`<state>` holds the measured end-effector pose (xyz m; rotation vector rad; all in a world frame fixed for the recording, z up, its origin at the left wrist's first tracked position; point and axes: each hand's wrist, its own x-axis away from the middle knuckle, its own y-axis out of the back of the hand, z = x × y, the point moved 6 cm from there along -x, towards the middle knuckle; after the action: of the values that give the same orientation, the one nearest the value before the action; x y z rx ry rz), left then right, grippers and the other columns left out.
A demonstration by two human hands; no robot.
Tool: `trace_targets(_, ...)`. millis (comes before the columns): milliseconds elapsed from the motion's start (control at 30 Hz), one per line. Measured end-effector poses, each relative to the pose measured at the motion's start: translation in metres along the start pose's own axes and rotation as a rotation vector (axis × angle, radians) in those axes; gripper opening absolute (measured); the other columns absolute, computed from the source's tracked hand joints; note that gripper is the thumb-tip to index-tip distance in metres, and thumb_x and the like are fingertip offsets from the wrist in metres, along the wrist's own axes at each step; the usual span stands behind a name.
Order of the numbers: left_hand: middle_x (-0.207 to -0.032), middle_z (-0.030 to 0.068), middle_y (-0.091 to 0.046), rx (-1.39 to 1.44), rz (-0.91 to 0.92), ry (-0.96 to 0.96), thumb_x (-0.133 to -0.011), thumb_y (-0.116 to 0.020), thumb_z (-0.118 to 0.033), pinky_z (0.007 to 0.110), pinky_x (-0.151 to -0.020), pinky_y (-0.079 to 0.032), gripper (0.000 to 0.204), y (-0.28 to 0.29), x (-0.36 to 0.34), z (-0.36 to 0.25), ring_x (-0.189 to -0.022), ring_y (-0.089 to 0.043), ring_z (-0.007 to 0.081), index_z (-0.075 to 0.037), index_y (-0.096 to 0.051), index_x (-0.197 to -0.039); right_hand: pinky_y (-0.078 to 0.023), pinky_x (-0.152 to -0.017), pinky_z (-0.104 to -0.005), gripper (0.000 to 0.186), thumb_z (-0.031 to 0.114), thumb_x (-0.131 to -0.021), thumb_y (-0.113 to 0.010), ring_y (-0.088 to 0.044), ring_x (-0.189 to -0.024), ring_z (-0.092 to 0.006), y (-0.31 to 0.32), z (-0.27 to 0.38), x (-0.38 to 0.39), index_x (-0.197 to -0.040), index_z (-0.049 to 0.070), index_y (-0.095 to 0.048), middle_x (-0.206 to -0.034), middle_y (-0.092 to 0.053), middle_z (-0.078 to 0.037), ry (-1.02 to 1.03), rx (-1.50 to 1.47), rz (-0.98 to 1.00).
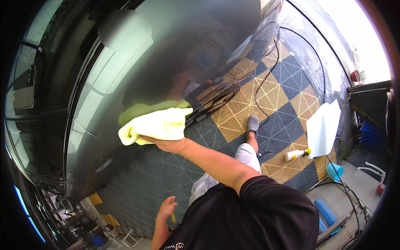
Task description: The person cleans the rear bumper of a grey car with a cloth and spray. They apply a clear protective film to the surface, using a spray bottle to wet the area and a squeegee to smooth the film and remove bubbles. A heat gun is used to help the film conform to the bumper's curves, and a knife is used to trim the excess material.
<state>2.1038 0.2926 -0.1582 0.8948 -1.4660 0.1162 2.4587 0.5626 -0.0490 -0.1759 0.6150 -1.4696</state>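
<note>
My right hand grips a pale yellow-green cloth and holds it against the glossy dark car body. The cloth is bunched, and it hides most of my fingers; its reflection shows in the paint just above it. Lower down, away from the car, my left hand is closed around a slim yellow tool whose exact kind I cannot make out. Part of this tool sticks out below the fingers.
Black and tan slatted tiles cover the floor, with a black cable running across. At right are a white spray bottle, a white sheet, a light-blue bucket and blue rolls.
</note>
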Motion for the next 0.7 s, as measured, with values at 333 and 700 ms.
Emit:
trace_targets(333,-0.13,0.0158,-0.062,-0.094,0.179,0.045,-0.082,-0.067,-0.028,0.039,-0.102,-0.045,0.057,-0.037,-0.035,-0.047,-0.123,-0.058,0.0313,-0.009,-0.058,-0.135,-0.035,-0.112,-0.0421,0.053,0.035,-0.091,-0.059,-0.049,-0.129,-0.0313,0.332,0.279,-0.111,-0.129,-0.003,-0.056,-0.138,-0.052,-0.022,0.131,0.64,-0.927)
trace_targets(700,-0.123,0.0051,-0.061,0.404,0.122,-0.052,-0.083,-0.066,-0.015,0.033,-0.076,-0.054,0.051,-0.03,-0.007,-0.147,-0.09,-0.064,0.0174,-0.01,-0.058,-0.134,-0.03,-0.109,-0.0573,0.046,0.029,-0.087,-0.058,-0.039,-0.134,-0.0335,0.071,0.145,-0.11,-0.131,0.016,-0.058,-0.141,-0.049,-0.013,0.669,1.297,-0.053)
